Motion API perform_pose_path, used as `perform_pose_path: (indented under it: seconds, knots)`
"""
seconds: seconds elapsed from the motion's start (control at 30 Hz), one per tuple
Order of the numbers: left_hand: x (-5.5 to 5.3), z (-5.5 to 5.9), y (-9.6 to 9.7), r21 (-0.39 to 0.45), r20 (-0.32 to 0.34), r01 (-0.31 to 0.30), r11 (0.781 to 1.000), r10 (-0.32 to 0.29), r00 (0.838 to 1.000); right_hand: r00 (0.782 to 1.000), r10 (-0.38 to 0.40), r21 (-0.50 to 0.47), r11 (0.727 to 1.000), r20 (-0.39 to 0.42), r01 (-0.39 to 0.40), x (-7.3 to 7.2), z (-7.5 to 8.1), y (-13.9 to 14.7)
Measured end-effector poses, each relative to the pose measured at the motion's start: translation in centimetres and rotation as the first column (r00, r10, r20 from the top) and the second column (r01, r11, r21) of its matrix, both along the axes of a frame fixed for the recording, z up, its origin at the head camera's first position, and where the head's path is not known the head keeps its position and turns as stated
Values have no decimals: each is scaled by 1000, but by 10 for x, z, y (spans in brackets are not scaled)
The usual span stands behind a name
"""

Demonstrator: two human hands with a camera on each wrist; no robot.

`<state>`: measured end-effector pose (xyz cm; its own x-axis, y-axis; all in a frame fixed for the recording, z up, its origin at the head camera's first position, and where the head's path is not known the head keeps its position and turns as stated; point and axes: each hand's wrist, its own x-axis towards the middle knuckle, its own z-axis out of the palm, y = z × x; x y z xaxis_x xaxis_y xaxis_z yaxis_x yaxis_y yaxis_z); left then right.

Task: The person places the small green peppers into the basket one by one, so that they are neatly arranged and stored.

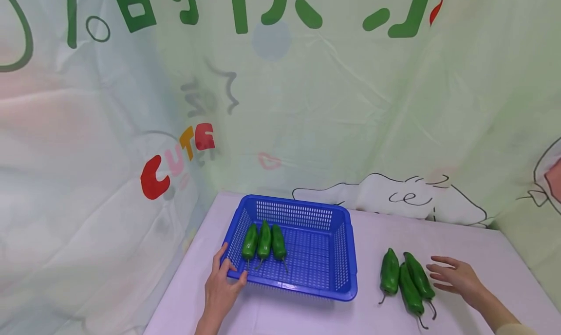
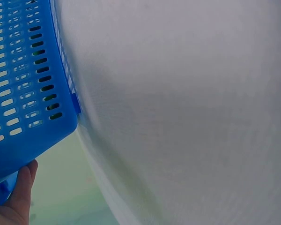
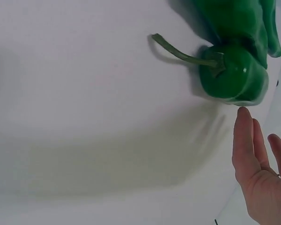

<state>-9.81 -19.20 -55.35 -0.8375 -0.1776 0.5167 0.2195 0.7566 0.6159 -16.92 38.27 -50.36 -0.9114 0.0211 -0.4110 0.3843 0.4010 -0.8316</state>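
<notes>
Green peppers point(image 1: 409, 288), three at four o'clock from the blue basket point(image 1: 302, 288) our left hand point(image 1: 220, 285) grips at eight, should, we reckon, handle light, firm and slick, best held mid-body, while our empty right hand point(image 1: 458, 277) hovers at their three o'clock, fingers apart.

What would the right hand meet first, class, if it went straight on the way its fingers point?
Most likely the rightmost green pepper of the three on the table, just ahead of the right hand's fingertips. The hand's height is hard to judge, so it might pass above.
</notes>
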Motion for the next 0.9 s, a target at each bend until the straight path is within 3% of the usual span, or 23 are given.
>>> perform_pose_path:
  seconds: [0.23,0.53,0.9]
  knots:
    - [0,-2,-1,-2,17,-3,1000,3,1000,998,-16,20,1000,65,14,0,-12,-5]
    - [1,-2,0,14,31,-4,1000,4,1000,996,50,114,992,69,-58,-2,-26,-7]
    - [0,-2,0,1,25,-9,1000,9,1000,996,59,158,985,60,-68,-6,-31,-10]
